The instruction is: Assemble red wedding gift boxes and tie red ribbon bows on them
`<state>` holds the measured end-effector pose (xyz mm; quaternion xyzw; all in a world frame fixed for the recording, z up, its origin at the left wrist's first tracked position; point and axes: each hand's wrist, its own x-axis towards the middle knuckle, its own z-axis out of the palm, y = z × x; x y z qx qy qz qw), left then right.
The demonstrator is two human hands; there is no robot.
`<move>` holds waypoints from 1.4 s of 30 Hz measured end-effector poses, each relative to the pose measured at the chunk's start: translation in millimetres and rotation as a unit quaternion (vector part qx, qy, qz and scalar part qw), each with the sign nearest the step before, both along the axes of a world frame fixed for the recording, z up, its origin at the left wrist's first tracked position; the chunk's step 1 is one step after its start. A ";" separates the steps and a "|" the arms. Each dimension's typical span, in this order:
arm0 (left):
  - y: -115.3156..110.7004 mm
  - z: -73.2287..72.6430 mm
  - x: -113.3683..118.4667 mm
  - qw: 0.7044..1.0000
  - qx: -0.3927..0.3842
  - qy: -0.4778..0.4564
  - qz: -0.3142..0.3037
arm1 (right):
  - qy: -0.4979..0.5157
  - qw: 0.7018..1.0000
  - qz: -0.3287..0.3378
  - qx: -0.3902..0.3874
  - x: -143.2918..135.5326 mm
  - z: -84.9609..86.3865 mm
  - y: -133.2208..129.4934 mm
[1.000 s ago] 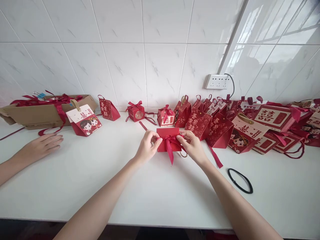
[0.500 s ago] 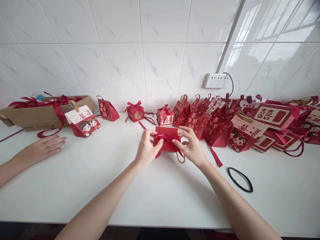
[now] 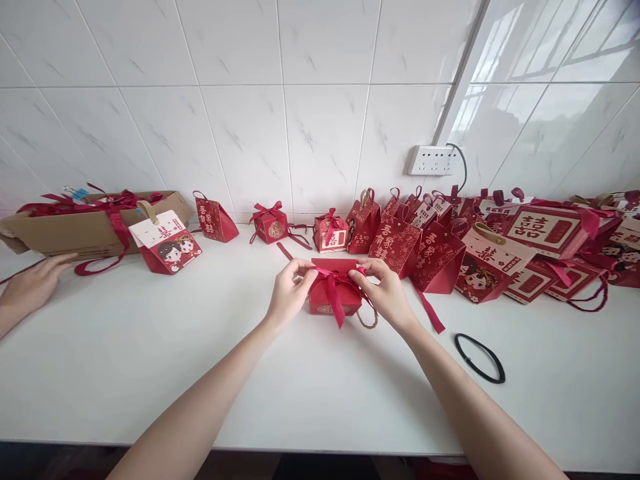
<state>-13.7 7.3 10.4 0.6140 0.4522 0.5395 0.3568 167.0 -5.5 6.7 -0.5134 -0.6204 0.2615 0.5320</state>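
A small red box (image 3: pixel 325 306) with a gold pattern low on its front sits on the white table, between my two hands. A red ribbon (image 3: pixel 335 297) is tied in a bow across it, one tail hanging down the front. My left hand (image 3: pixel 293 288) pinches the bow's left side between thumb and fingers. On the other side, my right hand (image 3: pixel 383 287) pinches the bow's right side. A twisted tan cord loop (image 3: pixel 369 324) shows below my right hand, beside the box.
Several red gift boxes (image 3: pixel 437 257) crowd the right and back. A black ring (image 3: pixel 480 358) lies at the right. Another person's hand (image 3: pixel 33 288) rests at the far left near a cardboard box (image 3: pixel 75 233) of ribbons. A white and red box (image 3: pixel 167 243) stands beside it.
The box's front now shows more, and a ribbon tail hangs over it. My hands stay at the bow. The other person's hand has moved left.
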 end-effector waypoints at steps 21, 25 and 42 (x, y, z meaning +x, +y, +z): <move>4.3 -17.7 -0.5 0.984 0.142 0.092 -0.051 | 0.056 0.997 0.044 -0.007 3.6 6.4 -3.7; 3.6 -15.7 -1.5 0.987 0.138 0.074 -0.046 | 0.049 0.998 0.031 -0.020 6.1 3.8 0.9; -3.6 2.0 -0.5 0.996 -0.005 0.074 -0.055 | -0.023 0.994 0.100 0.049 4.4 0.6 -5.0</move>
